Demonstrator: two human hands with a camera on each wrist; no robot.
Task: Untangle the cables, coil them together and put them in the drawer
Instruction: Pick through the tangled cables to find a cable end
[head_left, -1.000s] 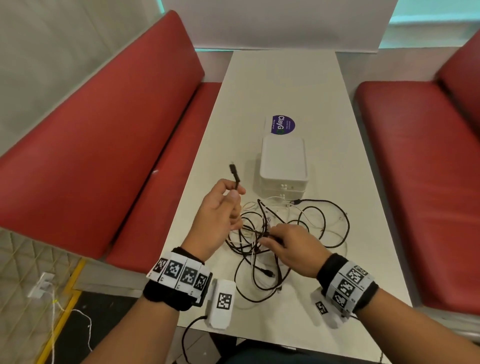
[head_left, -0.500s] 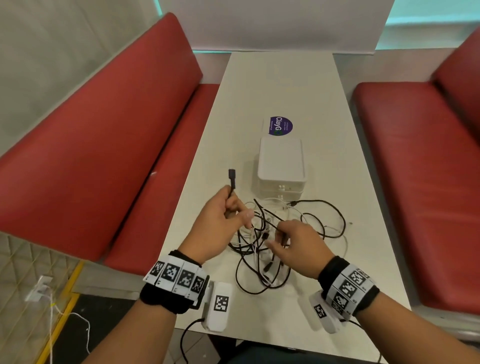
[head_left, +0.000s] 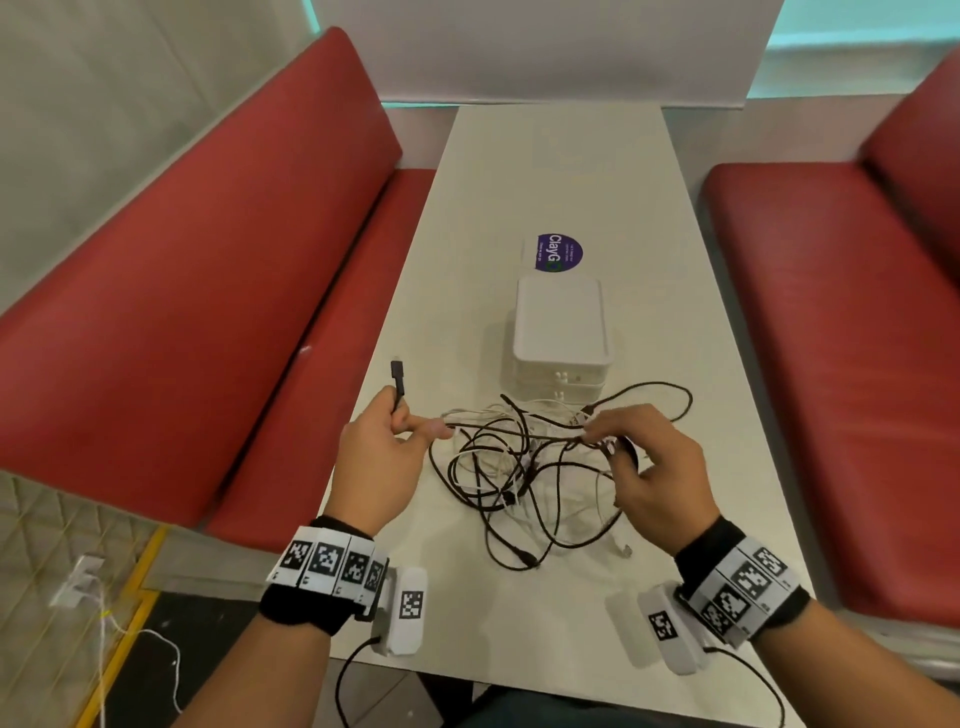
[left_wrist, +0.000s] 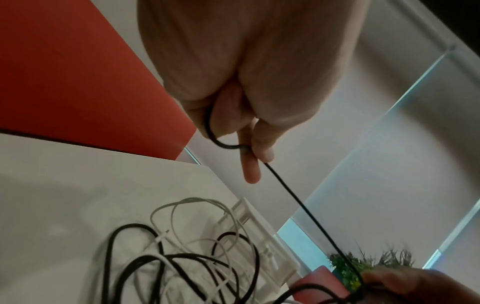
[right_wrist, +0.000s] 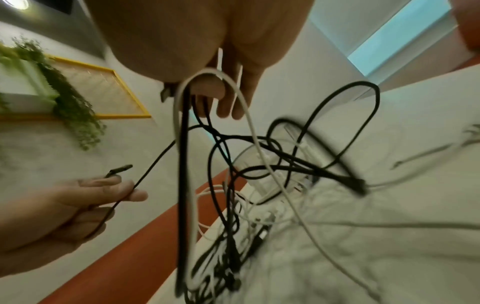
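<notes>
Hands (head_left: 379, 457) spread; black cable (head_left: 514, 435) taut between.

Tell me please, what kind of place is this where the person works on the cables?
Probably a cafe or diner booth: red padded benches flank a long pale table, with a round sticker on it and trailing plants on the wall.

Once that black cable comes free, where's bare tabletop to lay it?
Bare table beyond the purple sticker, and a strip right of the white drawer box. Crowded: the cable tangle between both hands, in front of the box.
</notes>
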